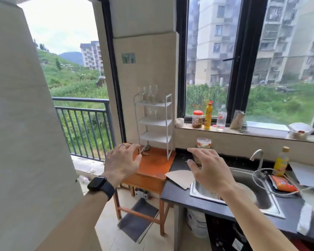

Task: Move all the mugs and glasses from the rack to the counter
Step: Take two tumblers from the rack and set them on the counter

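1. Left hand (pixel 122 161) raised over the left edge of the small orange wooden table (pixel 153 167), fingers (pixel 134 148) loosely curled and released, grasping nothing; ring on one finger, black smartwatch (pixel 100 185) on the wrist.
2. Right hand (pixel 209 171) hovering over the left end of the dark counter (pixel 174 194), just above the steel sink (pixel 243 194), fingers spread wide and released, nothing held.
3. White three-shelf rack (pixel 153 122) standing upright at the back of the orange table, against the tiled wall.
4. Clear stemmed wine glasses (pixel 150 94) on the rack's top shelf, faint against the wall; exact count hard to tell.
5. More clear glasses (pixel 153 112) dimly visible on the shelf below; lower two shelves apparently bare.
6. Both hands well apart from the glasses, lower down and nearer the camera.
7. Beige paper piece (pixel 180 178) lying at the counter's left edge, overlapping the sink's front-left corner.
8. Lidded clear jar (pixel 204 143) at the counter's back edge, partly behind the right hand's fingers.
9. Tap (pixel 257 155) at the back of the sink; yellow bottle (pixel 281 160) to its right.
10. On the window sill (pixel 261 130): red-lidded jar (pixel 197 119), yellow squeeze bottle (pixel 208 115), clear plastic bottle (pixel 221 117), clear bowl (pixel 300 130).
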A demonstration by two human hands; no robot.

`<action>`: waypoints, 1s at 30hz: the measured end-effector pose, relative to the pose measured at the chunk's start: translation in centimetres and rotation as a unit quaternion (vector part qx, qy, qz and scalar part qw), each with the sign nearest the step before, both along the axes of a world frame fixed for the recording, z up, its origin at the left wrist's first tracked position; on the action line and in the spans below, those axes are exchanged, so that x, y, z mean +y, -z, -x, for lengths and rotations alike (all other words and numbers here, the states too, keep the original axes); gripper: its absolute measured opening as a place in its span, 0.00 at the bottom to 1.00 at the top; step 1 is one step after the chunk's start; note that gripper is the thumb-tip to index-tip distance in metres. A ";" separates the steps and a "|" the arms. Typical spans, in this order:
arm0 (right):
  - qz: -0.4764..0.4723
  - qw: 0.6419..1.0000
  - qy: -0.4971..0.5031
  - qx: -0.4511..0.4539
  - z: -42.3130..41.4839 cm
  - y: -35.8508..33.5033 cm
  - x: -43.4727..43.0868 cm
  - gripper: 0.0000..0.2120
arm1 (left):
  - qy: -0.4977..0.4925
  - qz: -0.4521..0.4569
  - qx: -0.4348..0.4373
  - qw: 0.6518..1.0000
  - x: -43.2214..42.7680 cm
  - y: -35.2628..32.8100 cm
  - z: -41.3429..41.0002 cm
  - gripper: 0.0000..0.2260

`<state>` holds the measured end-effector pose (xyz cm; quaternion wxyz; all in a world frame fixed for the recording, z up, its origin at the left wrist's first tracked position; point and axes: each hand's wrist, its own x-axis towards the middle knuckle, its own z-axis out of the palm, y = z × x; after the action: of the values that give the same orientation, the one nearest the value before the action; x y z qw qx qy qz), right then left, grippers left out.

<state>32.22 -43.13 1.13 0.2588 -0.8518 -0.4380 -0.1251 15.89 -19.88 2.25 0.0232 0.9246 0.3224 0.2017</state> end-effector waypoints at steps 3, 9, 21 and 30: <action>-0.004 1.000 -0.010 -0.005 -1.9 0.0 4.7 0.21 | -0.002 0.000 -0.009 1.000 4.1 -0.1 -1.4 0.20; 0.000 0.999 -0.025 -0.026 -7.7 0.8 14.3 0.20 | -0.003 0.017 -0.016 1.000 13.1 0.2 -6.9 0.20; 0.013 0.999 -0.030 -0.007 -20.7 1.1 32.1 0.22 | -0.012 0.010 -0.003 1.000 29.3 -0.9 -20.3 0.18; 0.025 0.998 -0.008 0.059 -29.1 3.5 44.5 0.21 | 0.064 0.088 -0.016 0.994 41.7 2.6 -31.8 0.20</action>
<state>61.32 1.37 -2.41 0.2638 -0.8606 -0.4313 -0.0612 47.71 21.79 -0.31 0.1222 0.9344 0.2782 0.1858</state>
